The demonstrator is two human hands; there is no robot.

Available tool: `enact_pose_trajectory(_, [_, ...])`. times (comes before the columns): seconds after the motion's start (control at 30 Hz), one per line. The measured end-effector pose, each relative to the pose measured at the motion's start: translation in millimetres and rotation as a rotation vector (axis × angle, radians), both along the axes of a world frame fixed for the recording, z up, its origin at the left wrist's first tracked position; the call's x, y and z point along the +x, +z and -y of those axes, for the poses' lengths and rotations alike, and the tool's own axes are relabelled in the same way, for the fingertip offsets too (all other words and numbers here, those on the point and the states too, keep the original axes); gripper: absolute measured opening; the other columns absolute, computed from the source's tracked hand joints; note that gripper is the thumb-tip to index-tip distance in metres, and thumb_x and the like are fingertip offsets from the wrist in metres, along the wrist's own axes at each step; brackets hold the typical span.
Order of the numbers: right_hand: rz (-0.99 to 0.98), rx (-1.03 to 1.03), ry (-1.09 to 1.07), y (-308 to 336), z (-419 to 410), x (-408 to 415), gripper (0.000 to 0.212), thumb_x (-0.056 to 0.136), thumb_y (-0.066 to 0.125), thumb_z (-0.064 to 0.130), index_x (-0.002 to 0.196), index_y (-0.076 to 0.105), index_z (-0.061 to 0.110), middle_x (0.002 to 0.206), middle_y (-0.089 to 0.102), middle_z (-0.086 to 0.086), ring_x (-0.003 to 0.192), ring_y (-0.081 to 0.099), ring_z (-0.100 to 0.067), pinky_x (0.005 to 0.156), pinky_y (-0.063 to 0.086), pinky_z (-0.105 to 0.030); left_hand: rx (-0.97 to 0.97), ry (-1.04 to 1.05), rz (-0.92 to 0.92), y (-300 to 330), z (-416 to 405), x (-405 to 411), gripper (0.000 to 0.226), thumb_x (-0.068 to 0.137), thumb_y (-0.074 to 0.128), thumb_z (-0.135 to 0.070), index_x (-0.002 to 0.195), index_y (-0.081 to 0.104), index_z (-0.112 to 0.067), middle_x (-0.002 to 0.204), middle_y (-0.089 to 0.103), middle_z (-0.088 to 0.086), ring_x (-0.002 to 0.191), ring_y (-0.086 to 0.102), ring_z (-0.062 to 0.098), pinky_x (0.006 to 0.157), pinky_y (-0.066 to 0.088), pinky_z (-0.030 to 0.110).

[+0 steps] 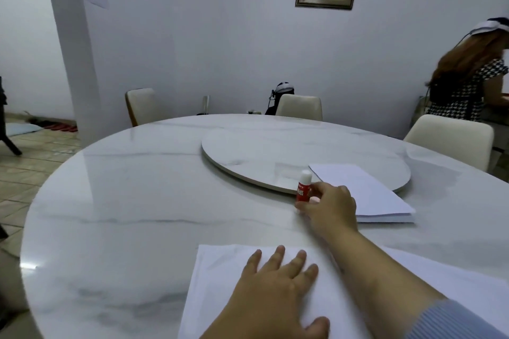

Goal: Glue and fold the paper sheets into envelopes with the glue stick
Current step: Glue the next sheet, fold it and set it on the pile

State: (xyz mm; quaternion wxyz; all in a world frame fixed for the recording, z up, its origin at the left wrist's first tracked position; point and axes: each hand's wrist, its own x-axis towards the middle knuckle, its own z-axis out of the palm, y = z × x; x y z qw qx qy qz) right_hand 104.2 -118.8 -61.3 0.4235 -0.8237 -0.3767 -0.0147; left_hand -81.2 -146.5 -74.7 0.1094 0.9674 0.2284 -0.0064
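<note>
- Head view shows the left hand (278,281) lying flat, fingers spread, on the paper sheet (220,283) at the near edge of the table (124,201); the pressure most likely keeps the sheet from sliding while the other arm reaches away.
- Right hand (329,208) stretches forward and its fingers close around the glue stick (303,187), which stands upright on the table just beside the rim of the turntable (261,151).
- White cap sits on top of the red body, so the stick looks unopened.
- Paper stack (366,192) lies partly on the turntable, right of the glue stick, probably kept as the supply within easy reach.
- Gluing has not begun, judging by the capped stick.
</note>
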Motion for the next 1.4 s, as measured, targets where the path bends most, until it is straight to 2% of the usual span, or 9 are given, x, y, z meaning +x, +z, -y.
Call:
enact_pose_trajectory(0.17, [-0.037,0.221,0.118,38,51,15,0.057,0.071,0.079,0.041,0.121,0.059,0.024,0.108,0.061,0.005,0.094,0.053,-0.014,0.074,0.044,-0.028,0.003,-0.006,0.029,-1,-1,-4,0.074,0.085,0.037,-0.058,0.148,0.005,-0.038,0.159,-0.004,-0.015,0.146,-0.009,0.011,0.118,-0.009,0.041])
enact_pose_trajectory(0.4, [-0.041,-0.98,0.173,46,230,83,0.146,0.014,0.065,0.089,0.146,0.021,0.044,0.151,0.027,0.019,0.137,0.031,-0.005,0.112,0.026,-0.024,0.023,0.004,0.02,-2,6,-2,0.07,0.087,0.03,-0.056,0.148,0.0,-0.038,0.158,-0.008,-0.017,0.145,-0.015,0.007,0.118,-0.012,0.039])
enact_pose_trajectory(0.6, [0.108,-0.669,0.12,13,275,77,0.107,0.019,0.057,0.093,0.121,0.042,0.061,0.125,0.045,0.031,0.124,0.042,-0.001,0.107,0.031,-0.021,-0.015,-0.039,-0.076,9,4,5,0.067,0.09,0.029,-0.053,0.147,-0.003,-0.04,0.157,-0.015,-0.018,0.142,-0.022,0.005,0.115,-0.018,0.036])
enact_pose_trajectory(0.7, [0.141,-0.479,0.037,16,277,68,0.026,0.055,0.076,0.057,0.074,0.06,0.065,0.09,0.068,0.022,0.094,0.062,-0.008,0.081,0.046,-0.025,-0.021,-0.034,-0.069,9,5,11,0.067,0.091,0.03,-0.052,0.148,-0.002,-0.038,0.157,-0.014,-0.017,0.141,-0.023,0.003,0.116,-0.018,0.041])
enact_pose_trajectory(0.8, [0.11,-0.258,-0.097,19,287,74,0.025,0.073,0.078,0.028,0.069,0.068,0.05,0.057,0.069,0.009,0.064,0.065,-0.016,0.058,0.045,-0.031,-0.081,-0.023,0.013,8,8,13,0.066,0.092,0.031,-0.05,0.149,-0.001,-0.035,0.157,-0.015,-0.017,0.14,-0.024,0.001,0.116,-0.018,0.039])
enact_pose_trajectory(0.93, [-0.074,0.017,-0.082,40,296,53,0.042,0.058,0.074,0.065,0.095,0.07,0.046,0.075,0.074,0.016,0.068,0.069,-0.005,0.059,0.054,-0.039,-0.373,0.122,0.494,18,17,8,0.049,0.096,0.033,-0.049,0.143,0.025,-0.041,0.154,0.015,-0.023,0.141,-0.005,-0.005,0.115,0.002,0.02])
enact_pose_trajectory(1.2, [-0.081,0.236,0.294,85,249,-31,0.072,0.042,0.071,0.079,0.102,0.072,0.04,0.092,0.077,0.013,0.081,0.073,-0.008,0.064,0.059,-0.034,-1.609,-0.004,0.78,77,43,-30,0.047,0.081,0.054,-0.058,0.123,0.059,-0.039,0.116,0.071,-0.003,0.108,0.066,0.019,0.095,0.048,0.051])
enact_pose_trajectory(1.3, [-0.091,0.264,0.382,94,230,-53,0.05,0.046,0.081,0.059,0.093,0.073,0.044,0.094,0.075,0.019,0.085,0.071,-0.003,0.074,0.059,-0.034,-1.436,0.16,1.083,95,35,-34,0.058,0.085,0.056,-0.007,0.135,0.044,-0.032,0.103,0.076,-0.002,0.092,0.072,0.018,0.068,0.059,0.036])
enact_pose_trajectory(1.4, [-0.102,0.292,0.329,93,217,-60,0.037,0.046,0.085,0.04,0.082,0.076,0.044,0.1,0.068,0.033,0.093,0.064,0.011,0.08,0.052,-0.028,-0.919,0.29,1.175,101,22,-61,0.072,0.089,0.054,0.0,0.142,0.029,-0.041,0.144,0.046,0.002,0.122,0.055,0.029,0.089,0.052,0.034])
